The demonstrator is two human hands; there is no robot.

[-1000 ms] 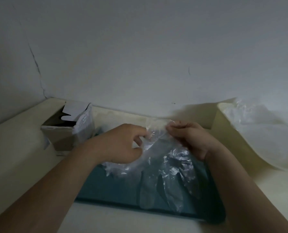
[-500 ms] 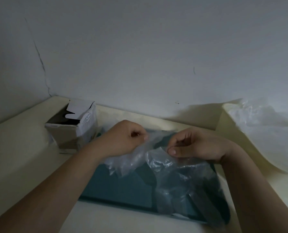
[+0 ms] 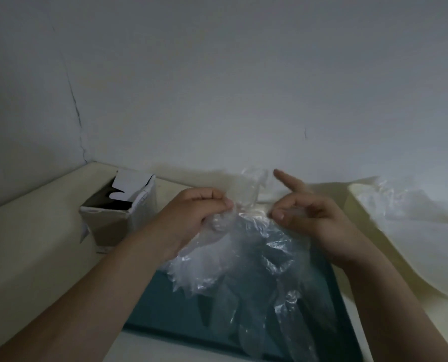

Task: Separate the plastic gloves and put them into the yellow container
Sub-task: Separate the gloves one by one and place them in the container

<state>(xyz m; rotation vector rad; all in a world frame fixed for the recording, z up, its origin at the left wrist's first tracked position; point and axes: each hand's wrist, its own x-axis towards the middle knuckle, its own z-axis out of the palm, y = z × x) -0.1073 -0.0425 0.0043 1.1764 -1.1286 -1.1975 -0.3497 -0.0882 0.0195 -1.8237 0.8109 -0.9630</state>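
Observation:
A bunch of clear plastic gloves (image 3: 246,259) hangs in the air over a teal tray (image 3: 165,304). My left hand (image 3: 191,218) grips the top of the bunch with curled fingers. My right hand (image 3: 306,218) pinches a glove edge between thumb and middle finger, with its index finger pointing up and away. The two hands are a short way apart, and the plastic stretches between them. The yellow container (image 3: 369,231) stands at the right, with several crumpled clear gloves (image 3: 413,218) lying in it.
An open cardboard box (image 3: 118,212) with a white flap stands at the back left on the cream table (image 3: 29,244). A grey wall rises right behind the table.
Both hands have lifted the glove bunch higher. My right index finger has straightened out. The hanging plastic has spread wider between the hands.

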